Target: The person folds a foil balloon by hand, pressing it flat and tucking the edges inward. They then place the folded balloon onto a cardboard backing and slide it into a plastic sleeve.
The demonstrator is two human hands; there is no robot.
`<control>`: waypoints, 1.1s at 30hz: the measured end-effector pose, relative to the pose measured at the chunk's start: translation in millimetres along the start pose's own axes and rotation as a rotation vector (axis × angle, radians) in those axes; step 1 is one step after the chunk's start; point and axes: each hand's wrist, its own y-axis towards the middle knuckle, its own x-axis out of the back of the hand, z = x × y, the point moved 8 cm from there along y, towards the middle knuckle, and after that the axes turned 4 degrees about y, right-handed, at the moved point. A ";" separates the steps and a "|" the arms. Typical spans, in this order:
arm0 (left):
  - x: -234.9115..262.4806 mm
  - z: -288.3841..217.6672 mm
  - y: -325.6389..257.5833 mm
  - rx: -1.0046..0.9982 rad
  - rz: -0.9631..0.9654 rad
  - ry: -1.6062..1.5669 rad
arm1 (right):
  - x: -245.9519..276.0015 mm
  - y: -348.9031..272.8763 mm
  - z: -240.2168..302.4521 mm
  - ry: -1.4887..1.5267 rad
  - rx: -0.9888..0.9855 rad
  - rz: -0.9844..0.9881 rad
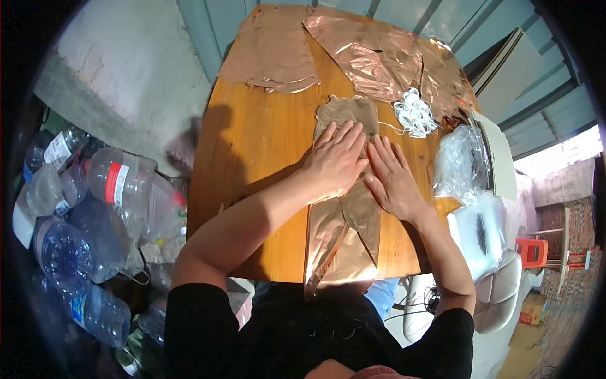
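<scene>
A shiny copper-coloured foil piece [344,221], long and narrow, lies down the middle of the wooden table [278,234]. Its near end reaches over the table's front edge by my lap, and a crease or flap runs slantwise across that part. My left hand [336,158] rests flat on the foil with the fingers stretched out. Beside it, my right hand [394,177] lies palm down along the foil's right side, fingers also extended. Past my fingertips the foil's far end [347,110] shows a wavy, crumpled edge. What lies under my palms is hidden.
More copper foil pieces [271,50] and a crinkled foil heap [372,57] cover the table's far side. A tangle of white string [415,114] sits right of my hands, near clear plastic bags [461,164]. Empty plastic bottles [113,183] pile up at the left; a red stool [531,252] stands right.
</scene>
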 end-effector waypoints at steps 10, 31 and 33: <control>-6.7 8.1 -0.5 0.011 -0.008 0.026 | 2.4 -99.3 70.4 0.026 0.070 0.205; 7.7 -13.2 37.4 -0.280 0.150 0.308 | 13.3 -62.6 15.4 0.099 0.133 0.073; 0.7 -14.1 39.1 -0.297 0.152 0.056 | 14.1 -62.1 15.5 0.096 0.139 0.068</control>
